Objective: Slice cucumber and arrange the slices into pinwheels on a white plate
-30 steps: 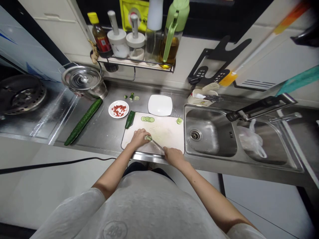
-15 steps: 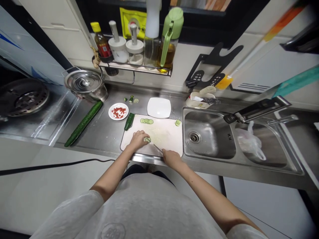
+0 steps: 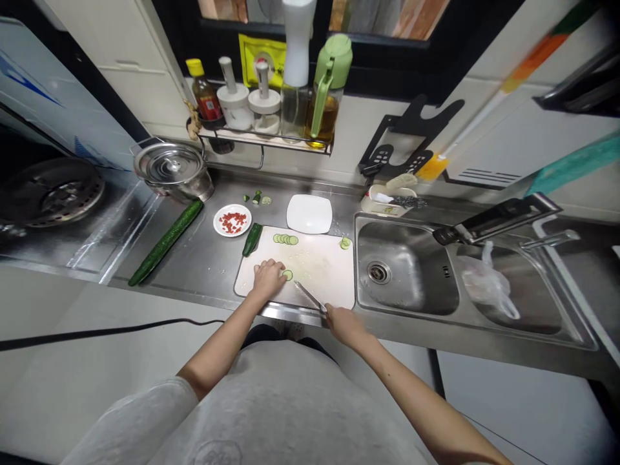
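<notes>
My left hand (image 3: 268,279) lies low over the left part of a white cutting board (image 3: 329,274), its fingers stretched forward and slightly apart. A round cucumber slice (image 3: 287,275) lies flat on the board by its thumb. My right hand (image 3: 345,324) grips a knife (image 3: 310,296) at the board's front edge; the blade points up and left, apart from the slice. Behind my left hand is a row of overlapping cucumber slices (image 3: 285,239). A dark green cucumber piece (image 3: 252,240) rests across the board's left edge, and a few more slices (image 3: 345,243) sit at its far right corner.
Behind the board is a white square plate (image 3: 309,214). Left of it are a small plate (image 3: 217,227) of chopped red bits, cucumber ends (image 3: 257,197), a whole cucumber (image 3: 167,242) and a lidded steel pot (image 3: 174,171). A double sink (image 3: 407,258) adjoins on the right.
The knife has drawn back to the right, away from my left hand. My left fingers have loosened and spread from the cucumber, and a slice now lies flat. The view has tilted slightly upward.
</notes>
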The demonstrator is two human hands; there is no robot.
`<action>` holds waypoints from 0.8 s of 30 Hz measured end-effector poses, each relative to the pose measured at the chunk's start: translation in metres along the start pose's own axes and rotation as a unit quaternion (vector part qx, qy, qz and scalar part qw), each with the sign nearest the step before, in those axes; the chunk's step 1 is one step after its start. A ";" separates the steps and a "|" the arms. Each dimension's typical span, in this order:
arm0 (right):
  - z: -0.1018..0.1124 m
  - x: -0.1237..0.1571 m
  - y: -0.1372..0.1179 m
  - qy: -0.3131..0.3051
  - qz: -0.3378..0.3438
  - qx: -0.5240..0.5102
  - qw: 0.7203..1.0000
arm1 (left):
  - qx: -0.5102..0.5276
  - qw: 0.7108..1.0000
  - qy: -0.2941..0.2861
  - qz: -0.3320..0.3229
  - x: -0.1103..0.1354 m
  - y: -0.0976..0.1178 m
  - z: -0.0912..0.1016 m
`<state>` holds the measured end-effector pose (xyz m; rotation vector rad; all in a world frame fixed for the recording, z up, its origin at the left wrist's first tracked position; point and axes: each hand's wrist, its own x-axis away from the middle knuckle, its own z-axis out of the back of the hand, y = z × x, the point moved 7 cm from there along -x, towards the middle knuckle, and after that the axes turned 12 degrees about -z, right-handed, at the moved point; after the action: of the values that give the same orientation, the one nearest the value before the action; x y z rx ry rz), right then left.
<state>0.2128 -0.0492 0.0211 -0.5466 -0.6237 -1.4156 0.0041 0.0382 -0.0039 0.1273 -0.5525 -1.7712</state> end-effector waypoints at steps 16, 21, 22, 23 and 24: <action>-0.012 -0.007 0.035 0.036 -0.046 -0.157 0.986 | 0.054 0.997 0.030 0.041 0.003 0.015 -0.008; -0.012 -0.011 0.039 0.045 -0.047 -0.140 0.988 | 0.102 0.993 0.052 0.040 0.017 0.006 -0.004; -0.012 -0.012 0.039 0.048 -0.045 -0.138 0.988 | 0.103 0.992 0.059 0.050 0.019 0.000 -0.002; -0.012 -0.013 0.040 0.051 -0.044 -0.137 0.988 | 0.102 0.991 0.065 0.062 0.022 -0.007 0.001; -0.011 -0.013 0.039 0.053 -0.043 -0.136 0.988 | 0.100 0.990 0.069 0.074 0.023 -0.015 0.004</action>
<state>0.2521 -0.0436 0.0047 -0.6595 -0.3737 -1.6121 -0.0171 0.0200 -0.0023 0.3376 -0.6225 -1.5472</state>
